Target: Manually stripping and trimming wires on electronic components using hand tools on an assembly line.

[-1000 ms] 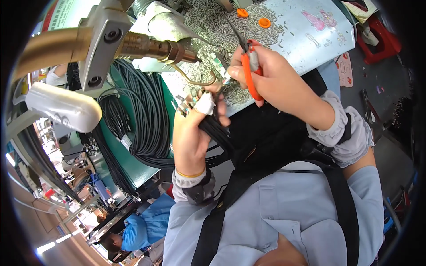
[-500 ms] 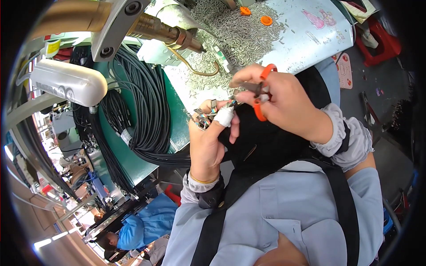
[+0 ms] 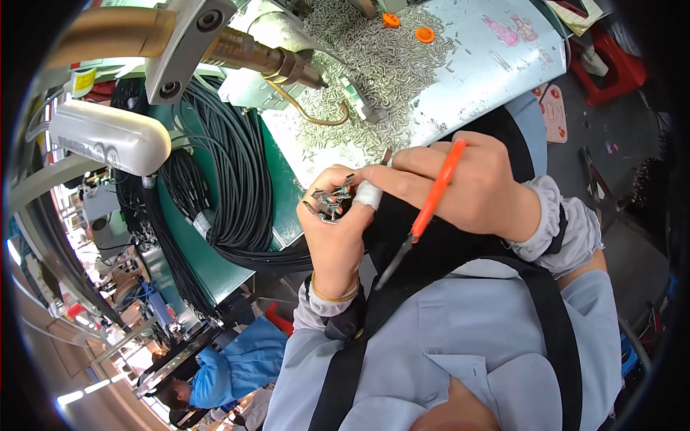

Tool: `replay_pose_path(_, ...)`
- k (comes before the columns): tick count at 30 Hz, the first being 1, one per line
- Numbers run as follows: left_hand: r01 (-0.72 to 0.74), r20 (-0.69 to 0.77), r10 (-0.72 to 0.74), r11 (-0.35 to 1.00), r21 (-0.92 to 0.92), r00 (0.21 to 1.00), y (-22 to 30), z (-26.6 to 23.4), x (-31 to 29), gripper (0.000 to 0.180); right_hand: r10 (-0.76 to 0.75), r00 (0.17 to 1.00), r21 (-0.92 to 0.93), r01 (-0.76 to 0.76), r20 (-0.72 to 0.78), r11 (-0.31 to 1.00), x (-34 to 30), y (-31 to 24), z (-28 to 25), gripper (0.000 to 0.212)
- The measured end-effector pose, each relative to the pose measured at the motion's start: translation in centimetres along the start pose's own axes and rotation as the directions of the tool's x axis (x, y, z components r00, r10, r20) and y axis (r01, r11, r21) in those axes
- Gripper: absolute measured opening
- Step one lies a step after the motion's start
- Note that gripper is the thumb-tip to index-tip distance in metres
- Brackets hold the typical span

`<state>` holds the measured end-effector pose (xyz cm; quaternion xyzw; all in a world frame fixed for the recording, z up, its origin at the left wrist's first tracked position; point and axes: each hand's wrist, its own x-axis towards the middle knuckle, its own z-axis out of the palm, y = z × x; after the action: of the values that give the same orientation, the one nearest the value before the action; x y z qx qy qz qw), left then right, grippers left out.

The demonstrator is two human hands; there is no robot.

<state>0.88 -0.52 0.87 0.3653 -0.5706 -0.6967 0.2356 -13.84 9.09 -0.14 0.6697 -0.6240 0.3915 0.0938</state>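
Note:
My left hand point(image 3: 334, 233), white tape round its thumb, is closed on a bunch of small metal connectors point(image 3: 330, 205) with coloured wire ends. Up against it, the fingertips of my right hand point(image 3: 460, 183) meet the connectors beside the taped thumb. What those fingertips pinch is hidden. Held across my right hand is a pair of orange-handled scissors point(image 3: 435, 194), the slim grey end pointing down toward my apron. A small brownish piece shows just beyond the right fingers; I cannot tell what it is.
Many small metal pieces point(image 3: 374, 57) lie heaped on the pale worktop point(image 3: 496, 79), with two orange rings point(image 3: 425, 34) among them. A metal machine nozzle point(image 3: 295, 68) hangs over it. Coiled black cables point(image 3: 248, 179) lie on the left. A person in blue point(image 3: 244, 363) sits lower left.
The scissors have swung round in my right hand, from pointing at the connectors to pointing down toward my apron. My right fingers have come up against the left hand's bunch.

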Motion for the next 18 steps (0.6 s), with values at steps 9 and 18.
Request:
replay_pose_path(9,-0.139,-0.085,0.145,0.988,0.073,0.986,0.5,1.5,-0.6,0.022,0.363,0.929,0.628,-0.323,0.07,0.708,0.0,0.3,1.0,0.014)
replay_pose_path(18,-0.46,0.095,0.474,0.756,0.466,0.875,-0.5,0.7,-0.6,0.024,0.517,0.781,0.756,-0.561,0.35,0.336,-0.4,-0.5,1.1,0.006)
